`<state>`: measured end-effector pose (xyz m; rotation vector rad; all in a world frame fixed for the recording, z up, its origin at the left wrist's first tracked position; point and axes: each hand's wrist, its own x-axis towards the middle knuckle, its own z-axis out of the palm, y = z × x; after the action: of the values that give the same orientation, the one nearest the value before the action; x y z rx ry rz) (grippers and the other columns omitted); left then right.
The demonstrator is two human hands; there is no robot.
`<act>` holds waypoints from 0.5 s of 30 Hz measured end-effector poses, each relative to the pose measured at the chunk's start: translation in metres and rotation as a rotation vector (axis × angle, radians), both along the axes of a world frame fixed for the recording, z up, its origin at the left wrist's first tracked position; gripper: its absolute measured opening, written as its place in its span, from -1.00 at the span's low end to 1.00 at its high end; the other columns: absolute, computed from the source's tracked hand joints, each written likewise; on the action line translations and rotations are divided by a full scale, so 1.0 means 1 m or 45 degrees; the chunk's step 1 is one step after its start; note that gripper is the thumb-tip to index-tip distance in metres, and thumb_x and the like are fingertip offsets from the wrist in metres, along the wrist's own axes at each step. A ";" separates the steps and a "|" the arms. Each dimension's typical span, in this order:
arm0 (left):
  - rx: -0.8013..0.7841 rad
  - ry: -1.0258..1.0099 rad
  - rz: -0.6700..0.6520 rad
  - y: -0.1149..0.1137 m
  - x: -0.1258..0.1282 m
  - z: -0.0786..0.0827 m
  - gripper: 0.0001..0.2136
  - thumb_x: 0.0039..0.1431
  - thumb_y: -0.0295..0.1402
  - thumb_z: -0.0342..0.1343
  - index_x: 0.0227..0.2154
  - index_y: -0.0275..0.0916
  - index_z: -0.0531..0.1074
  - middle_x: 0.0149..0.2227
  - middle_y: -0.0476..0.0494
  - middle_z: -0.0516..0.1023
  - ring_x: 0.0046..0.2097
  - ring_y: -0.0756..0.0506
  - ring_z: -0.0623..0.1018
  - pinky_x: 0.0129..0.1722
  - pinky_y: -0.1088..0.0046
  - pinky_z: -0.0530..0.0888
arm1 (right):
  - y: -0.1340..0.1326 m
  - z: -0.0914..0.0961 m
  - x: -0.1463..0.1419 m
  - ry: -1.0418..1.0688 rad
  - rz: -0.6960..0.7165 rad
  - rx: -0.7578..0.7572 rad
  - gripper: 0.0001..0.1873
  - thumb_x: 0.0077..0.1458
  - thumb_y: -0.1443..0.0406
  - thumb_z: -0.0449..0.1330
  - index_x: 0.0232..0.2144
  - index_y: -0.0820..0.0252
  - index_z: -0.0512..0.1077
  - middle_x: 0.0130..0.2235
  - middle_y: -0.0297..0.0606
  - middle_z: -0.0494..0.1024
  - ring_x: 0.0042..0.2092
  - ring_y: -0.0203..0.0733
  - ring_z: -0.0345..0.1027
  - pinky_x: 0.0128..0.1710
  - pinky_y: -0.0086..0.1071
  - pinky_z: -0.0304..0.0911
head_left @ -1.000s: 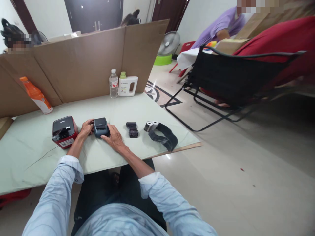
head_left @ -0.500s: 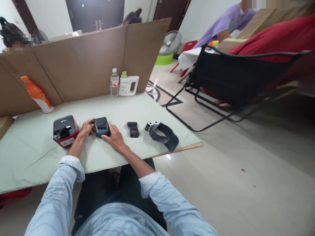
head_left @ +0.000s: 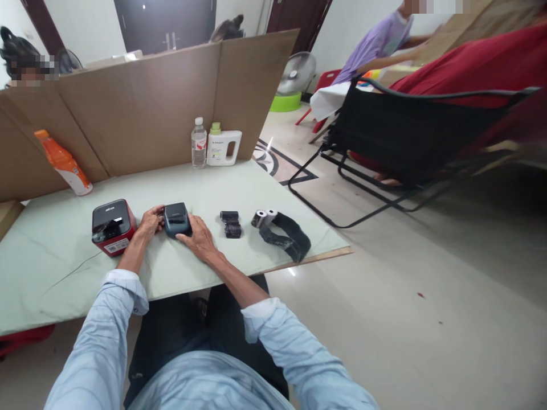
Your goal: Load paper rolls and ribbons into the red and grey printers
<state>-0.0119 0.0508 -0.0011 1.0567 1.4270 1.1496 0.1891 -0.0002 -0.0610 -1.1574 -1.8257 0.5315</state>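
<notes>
A small dark grey printer (head_left: 176,218) sits on the pale green table (head_left: 51,267) between my hands. My left hand (head_left: 149,223) grips its left side with curled fingers. My right hand (head_left: 197,238) presses against its right and front edge, fingers closed along it. A red and black printer (head_left: 111,227) stands just left of my left hand. To the right lie a black ribbon roll (head_left: 231,224), two white paper rolls (head_left: 263,217) and a black strap (head_left: 288,238).
A cardboard screen (head_left: 145,108) stands along the table's far edge, with a water bottle (head_left: 198,143), a white jug (head_left: 223,146) and an orange bottle (head_left: 63,162) in front of it. A black folding chair (head_left: 401,142) stands on the floor at right. Other people are behind.
My hands stay on the grey printer. The person in purple at the back right has reached farther right.
</notes>
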 end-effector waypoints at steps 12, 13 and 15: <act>-0.055 0.049 0.032 0.007 0.001 -0.003 -0.30 -0.07 -0.65 0.17 0.23 -0.26 0.52 0.22 -0.32 0.59 -0.55 0.16 0.40 -0.68 0.63 0.19 | 0.002 -0.004 0.001 0.018 -0.004 -0.011 -0.19 0.22 0.08 0.36 0.41 0.16 0.23 0.27 0.07 0.43 0.28 0.20 0.31 0.32 0.10 0.27; -0.052 0.069 0.040 0.008 0.002 -0.003 -0.31 -0.07 -0.65 0.17 0.23 -0.26 0.53 0.21 -0.31 0.60 -0.55 0.16 0.40 -0.68 0.63 0.18 | 0.003 -0.005 0.001 0.021 -0.009 -0.011 -0.18 0.21 0.08 0.36 0.41 0.16 0.22 0.27 0.07 0.43 0.28 0.21 0.31 0.32 0.11 0.27; -0.049 0.105 0.056 0.008 0.004 -0.002 -0.34 -0.05 -0.63 0.20 0.21 -0.24 0.55 0.19 -0.30 0.62 -0.55 0.15 0.39 -0.67 0.63 0.17 | 0.003 -0.006 0.001 0.025 -0.012 -0.013 -0.17 0.20 0.09 0.37 0.41 0.15 0.22 0.28 0.07 0.42 0.29 0.21 0.30 0.32 0.13 0.26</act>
<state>-0.0077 0.0587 -0.0030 1.0609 1.5380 1.1167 0.1896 0.0032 -0.0669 -1.1633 -1.8016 0.5453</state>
